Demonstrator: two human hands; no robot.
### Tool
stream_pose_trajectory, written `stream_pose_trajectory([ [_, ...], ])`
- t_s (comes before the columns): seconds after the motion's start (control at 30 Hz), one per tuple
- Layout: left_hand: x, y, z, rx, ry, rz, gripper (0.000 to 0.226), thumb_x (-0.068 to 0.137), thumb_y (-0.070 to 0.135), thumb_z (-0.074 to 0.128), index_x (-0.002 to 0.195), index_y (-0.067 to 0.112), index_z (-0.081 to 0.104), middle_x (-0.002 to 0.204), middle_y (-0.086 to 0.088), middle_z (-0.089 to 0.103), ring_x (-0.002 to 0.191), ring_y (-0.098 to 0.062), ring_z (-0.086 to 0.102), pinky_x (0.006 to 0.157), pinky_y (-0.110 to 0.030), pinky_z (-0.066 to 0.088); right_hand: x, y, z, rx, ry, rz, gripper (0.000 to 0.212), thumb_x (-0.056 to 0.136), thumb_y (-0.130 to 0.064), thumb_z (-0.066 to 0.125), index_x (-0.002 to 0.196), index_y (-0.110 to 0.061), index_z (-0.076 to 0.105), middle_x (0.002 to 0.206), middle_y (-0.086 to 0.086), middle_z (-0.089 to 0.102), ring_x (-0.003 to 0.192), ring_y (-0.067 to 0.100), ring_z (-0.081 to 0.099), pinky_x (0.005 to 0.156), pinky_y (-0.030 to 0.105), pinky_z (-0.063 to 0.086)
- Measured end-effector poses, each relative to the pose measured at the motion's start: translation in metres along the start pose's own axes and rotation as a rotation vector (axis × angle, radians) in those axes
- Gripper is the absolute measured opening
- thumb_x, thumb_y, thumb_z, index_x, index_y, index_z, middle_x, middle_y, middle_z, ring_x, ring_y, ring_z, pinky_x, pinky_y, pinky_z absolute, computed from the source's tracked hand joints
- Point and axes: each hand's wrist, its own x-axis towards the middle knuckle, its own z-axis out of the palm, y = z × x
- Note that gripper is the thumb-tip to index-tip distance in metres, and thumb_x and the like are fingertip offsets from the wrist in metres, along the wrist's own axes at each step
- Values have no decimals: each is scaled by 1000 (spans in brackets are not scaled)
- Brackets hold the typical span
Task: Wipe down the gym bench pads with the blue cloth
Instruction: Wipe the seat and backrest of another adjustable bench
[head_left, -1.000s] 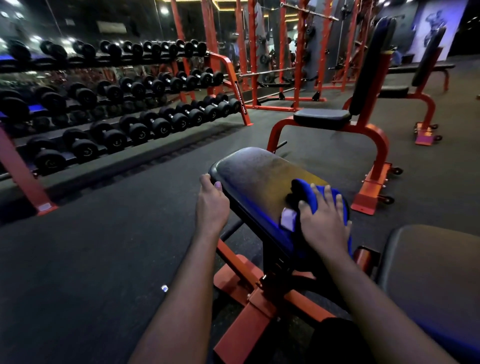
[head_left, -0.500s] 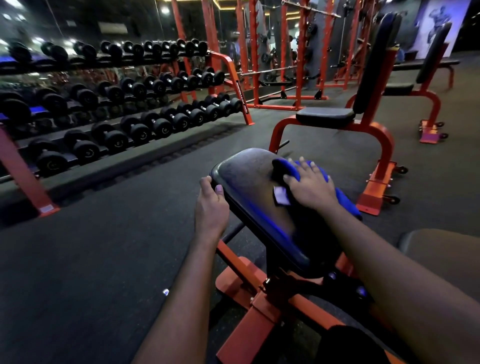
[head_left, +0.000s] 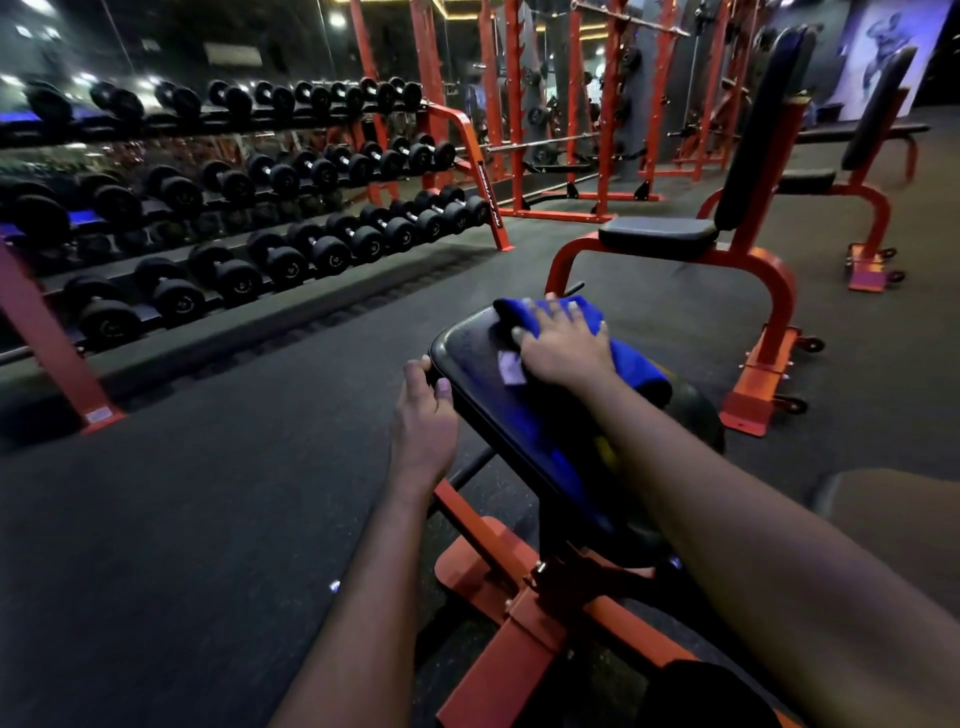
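Note:
A black padded bench pad (head_left: 470, 364) on an orange frame sits in front of me at centre. The blue cloth (head_left: 631, 361), with a white label on it, lies on the pad's far end. My right hand (head_left: 563, 345) lies flat on the cloth with fingers spread, pressing it onto the pad. My left hand (head_left: 423, 421) grips the pad's left edge, thumb on top and fingers curled under the rim. My right forearm hides the near part of the pad.
A long dumbbell rack (head_left: 234, 218) runs along the left. A second orange bench (head_left: 727, 228) with an upright back stands just beyond the pad, and a third bench (head_left: 872, 171) farther right. Orange power racks (head_left: 571, 104) fill the back. Another pad (head_left: 893, 514) lies at my right.
My right hand has slid the blue cloth forward along the pad, from its near right part to its far end. My left hand has kept its grip on the edge.

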Motion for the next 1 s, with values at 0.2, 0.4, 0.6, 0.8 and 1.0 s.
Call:
stream_pose_trajectory([
  [0.2,0,15,8,-38,154,-72,20,101,18,45,116,7,51,115,-19,63,103,-36,58,77,-35,37,-7,-2,-5,26,-23,-186,59,97,-61,36,153,-44,22,165,-15,8,152,10,1,119,54,2],
  [0.4,7,46,34,32,320,-159,27,103,29,34,110,4,41,115,-28,58,102,-47,56,78,-46,39,59,-18,-16,21,-24,-30,52,94,-61,37,138,-37,48,153,-3,42,142,23,34,111,55,23],
  [0.6,9,39,47,-6,422,-165,14,103,26,33,104,13,39,106,-22,60,92,-42,57,66,-41,36,79,-48,-26,-118,-152,-273,45,92,-59,48,121,-29,65,129,5,64,120,26,55,95,34,41],
  [0.8,9,38,49,39,424,-232,23,103,32,30,103,10,36,103,-24,61,90,-43,58,64,-42,36,108,-37,-30,-29,-222,-223,40,85,-60,56,102,-25,63,119,10,65,105,29,59,87,33,46],
  [1.0,8,42,48,54,413,-246,22,103,32,30,103,11,36,102,-27,62,87,-44,59,64,-43,38,102,-56,-17,-178,-185,-296,50,87,-65,50,102,-19,64,117,11,64,112,31,58,82,33,42],
])
